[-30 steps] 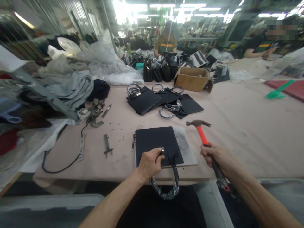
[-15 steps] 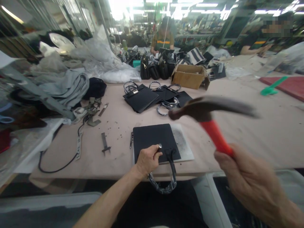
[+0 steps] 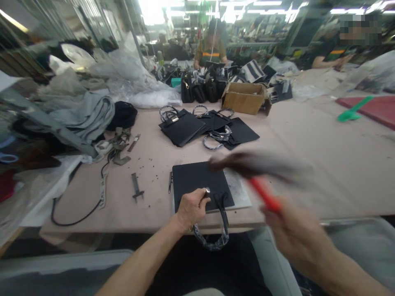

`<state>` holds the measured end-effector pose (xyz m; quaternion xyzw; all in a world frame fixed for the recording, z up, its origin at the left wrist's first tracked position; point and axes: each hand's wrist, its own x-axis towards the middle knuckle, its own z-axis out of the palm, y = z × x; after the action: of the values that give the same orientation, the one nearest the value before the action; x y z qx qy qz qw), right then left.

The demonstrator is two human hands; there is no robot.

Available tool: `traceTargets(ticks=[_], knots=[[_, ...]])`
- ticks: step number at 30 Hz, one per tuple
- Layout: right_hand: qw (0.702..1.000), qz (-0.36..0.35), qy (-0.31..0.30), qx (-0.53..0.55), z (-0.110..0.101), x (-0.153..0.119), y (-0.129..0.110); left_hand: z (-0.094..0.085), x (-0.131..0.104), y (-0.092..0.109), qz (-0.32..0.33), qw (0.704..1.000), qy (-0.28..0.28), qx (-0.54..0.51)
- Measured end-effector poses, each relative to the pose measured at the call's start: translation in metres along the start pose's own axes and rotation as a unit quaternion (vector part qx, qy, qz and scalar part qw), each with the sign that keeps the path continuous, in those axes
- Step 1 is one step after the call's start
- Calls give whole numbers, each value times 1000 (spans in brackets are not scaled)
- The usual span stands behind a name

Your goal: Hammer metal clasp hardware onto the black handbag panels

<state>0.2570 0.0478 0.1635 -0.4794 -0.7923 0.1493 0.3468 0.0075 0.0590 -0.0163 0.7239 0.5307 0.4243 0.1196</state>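
Note:
My left hand point(image 3: 193, 209) is closed around a short metal punch point(image 3: 207, 190), whose round top shows above the fingers. It rests on a black bag panel point(image 3: 197, 176), near the panel's front edge. A handle point(image 3: 212, 246) wrapped in clear film is joined to that panel and hangs over the table edge. Under the panel lies a pale board point(image 3: 242, 191). My right hand point(image 3: 296, 230) grips a claw hammer point(image 3: 265, 193) by its red handle. The hammer head, smeared by motion, is in the air above the panel's right side, apart from the punch.
Several black panels with wrapped handles point(image 3: 185, 127) lie farther back, before a cardboard box point(image 3: 243, 98) and black bags point(image 3: 200, 90). A caliper-like tool point(image 3: 135, 187) and a power strip point(image 3: 103, 189) lie left. A green tool point(image 3: 352, 113) lies far right. People sit behind.
My right hand has swung the hammer down and to the left, nearer the panel. My left hand stays in place on the punch.

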Motion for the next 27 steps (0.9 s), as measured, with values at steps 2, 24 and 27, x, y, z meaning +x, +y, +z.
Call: traceTargets(ticks=[2, 24, 27], knots=[[992, -12, -111, -60, 10, -7, 15, 0, 1, 0, -3, 1000, -4, -3], [979, -105, -154, -79, 138, 2, 89, -8, 2, 10, -119, 989, -29, -79], [974, -95, -188, -85, 155, -3, 81, -12, 10, 4, -270, 936, 65, -215]])
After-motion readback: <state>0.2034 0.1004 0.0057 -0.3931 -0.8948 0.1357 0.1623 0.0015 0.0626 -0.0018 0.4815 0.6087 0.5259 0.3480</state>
